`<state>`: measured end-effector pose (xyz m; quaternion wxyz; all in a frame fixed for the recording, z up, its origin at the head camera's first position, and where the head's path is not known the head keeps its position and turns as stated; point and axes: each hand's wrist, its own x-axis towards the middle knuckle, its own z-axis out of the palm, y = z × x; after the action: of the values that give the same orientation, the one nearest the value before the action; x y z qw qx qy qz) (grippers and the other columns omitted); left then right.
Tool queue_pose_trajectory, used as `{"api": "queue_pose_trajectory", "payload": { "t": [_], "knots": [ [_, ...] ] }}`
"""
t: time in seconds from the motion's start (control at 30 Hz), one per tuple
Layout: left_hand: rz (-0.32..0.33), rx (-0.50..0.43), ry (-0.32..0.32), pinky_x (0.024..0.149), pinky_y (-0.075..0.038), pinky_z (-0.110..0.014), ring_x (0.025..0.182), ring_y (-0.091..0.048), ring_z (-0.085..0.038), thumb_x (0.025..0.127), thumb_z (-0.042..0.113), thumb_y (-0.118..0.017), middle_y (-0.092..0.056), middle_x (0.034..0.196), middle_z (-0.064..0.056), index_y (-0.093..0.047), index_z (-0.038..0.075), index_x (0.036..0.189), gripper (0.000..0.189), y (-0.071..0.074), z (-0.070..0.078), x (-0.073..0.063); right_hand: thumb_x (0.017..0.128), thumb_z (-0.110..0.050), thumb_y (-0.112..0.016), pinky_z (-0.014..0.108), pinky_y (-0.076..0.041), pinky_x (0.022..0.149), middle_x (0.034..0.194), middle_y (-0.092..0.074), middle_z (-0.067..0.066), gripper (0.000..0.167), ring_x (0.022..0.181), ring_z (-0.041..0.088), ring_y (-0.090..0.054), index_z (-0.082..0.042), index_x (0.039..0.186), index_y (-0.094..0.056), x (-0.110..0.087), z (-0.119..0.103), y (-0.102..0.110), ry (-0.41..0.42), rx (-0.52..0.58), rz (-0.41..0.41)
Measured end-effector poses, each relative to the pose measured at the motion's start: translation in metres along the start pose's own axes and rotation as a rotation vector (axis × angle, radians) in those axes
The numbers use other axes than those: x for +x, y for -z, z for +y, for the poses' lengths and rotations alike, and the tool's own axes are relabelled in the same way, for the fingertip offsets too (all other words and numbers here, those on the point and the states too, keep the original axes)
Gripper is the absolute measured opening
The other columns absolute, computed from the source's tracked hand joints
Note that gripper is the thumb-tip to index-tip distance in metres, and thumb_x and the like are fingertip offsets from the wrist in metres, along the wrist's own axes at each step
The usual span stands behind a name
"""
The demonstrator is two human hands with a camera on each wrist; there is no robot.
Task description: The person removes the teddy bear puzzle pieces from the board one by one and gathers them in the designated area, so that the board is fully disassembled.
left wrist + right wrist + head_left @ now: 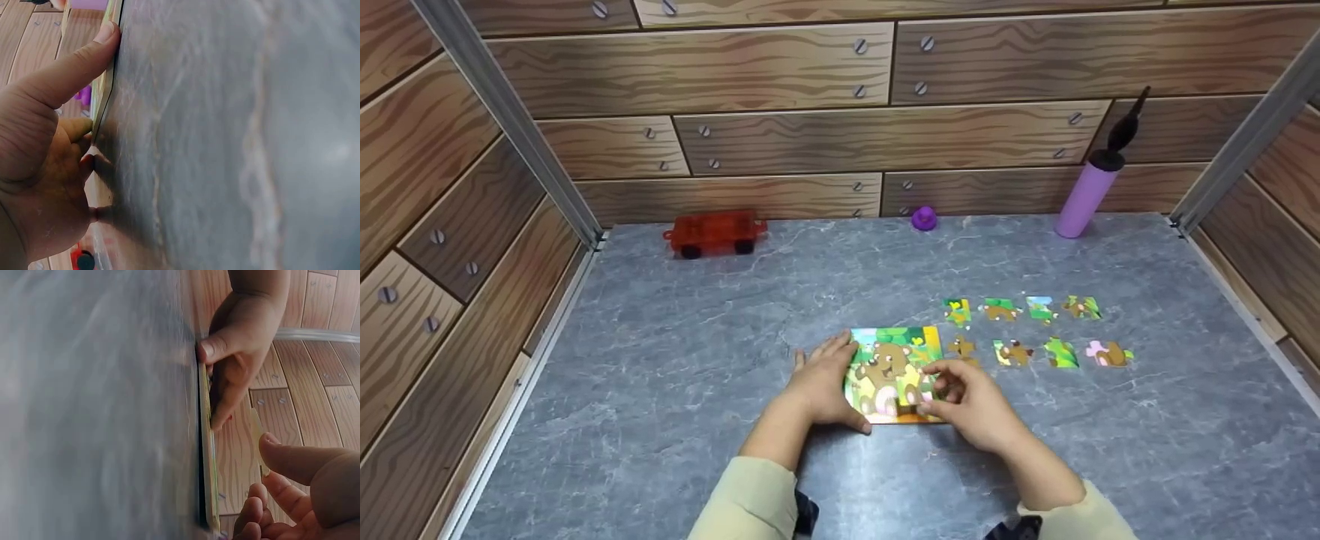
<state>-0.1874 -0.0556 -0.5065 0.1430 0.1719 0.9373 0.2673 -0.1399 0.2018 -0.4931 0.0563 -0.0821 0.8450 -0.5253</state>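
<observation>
A square bear picture puzzle board (889, 352) lies flat on the grey table. My left hand (821, 382) rests along its left side, fingers extended and thumb at the near edge. In the left wrist view, that thumb (84, 67) touches the board's edge. My right hand (981, 409) pinches a yellow-green and brown puzzle piece (911, 386) over the lower right of the board. Seen edge-on in the right wrist view, the pinched puzzle piece (257, 439) is held between thumb and fingers, apart from the board (209, 461).
Several loose puzzle pieces (1061, 352) lie in two rows right of the board. Along the back stand a red toy wagon (715, 232), a small purple object (924, 219) and a purple hand pump (1087, 196). Wood-patterned panels (780, 67) enclose the table.
</observation>
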Motion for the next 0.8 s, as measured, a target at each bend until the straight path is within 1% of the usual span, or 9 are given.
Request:
{"api": "queue_pose_trajectory", "payload": {
  "t": [0.2,0.4,0.57,0.8],
  "knots": [
    [0.003,-0.018,-0.005,0.125,-0.002,-0.070,0.162,-0.017,-0.030,0.059,0.045,-0.104,-0.022,0.176,-0.006,-0.038,0.010,0.165,0.130,0.000,0.000,-0.001,0.085,0.001,-0.085,0.024,-0.047,0.062,0.100,-0.062,0.011,0.046,0.076,0.018,-0.052,0.004,0.126,-0.067,-0.006,0.007,0.017,-0.045,-0.006,0.032],
    [0.009,-0.029,-0.006,0.125,-0.002,-0.070,0.162,-0.017,-0.031,0.058,0.043,-0.105,-0.023,0.175,-0.005,-0.038,0.010,0.164,0.130,0.000,-0.001,-0.001,0.084,0.001,-0.086,0.023,-0.047,0.064,0.101,-0.065,0.011,0.048,0.076,0.017,-0.053,0.005,0.128,-0.069,-0.011,0.016,0.034,-0.061,-0.014,0.063],
    [0.004,-0.027,-0.004,0.125,-0.001,-0.070,0.162,-0.017,-0.030,0.059,0.044,-0.105,-0.023,0.175,-0.005,-0.038,0.011,0.165,0.129,0.001,0.000,0.000,0.084,0.001,-0.085,0.023,-0.046,0.062,0.101,-0.065,0.012,0.048,0.075,0.017,-0.052,0.006,0.129,-0.068,-0.014,0.023,0.045,-0.082,-0.025,0.069],
    [-0.004,-0.021,0.003,0.125,-0.001,-0.069,0.162,-0.016,-0.030,0.060,0.045,-0.104,-0.022,0.176,-0.005,-0.036,0.012,0.166,0.130,0.000,-0.001,0.000,0.085,-0.001,-0.084,0.024,-0.047,0.063,0.101,-0.063,0.012,0.047,0.078,0.019,-0.052,0.006,0.128,-0.067,-0.016,0.030,0.056,-0.126,-0.103,0.053]
  ]
}}
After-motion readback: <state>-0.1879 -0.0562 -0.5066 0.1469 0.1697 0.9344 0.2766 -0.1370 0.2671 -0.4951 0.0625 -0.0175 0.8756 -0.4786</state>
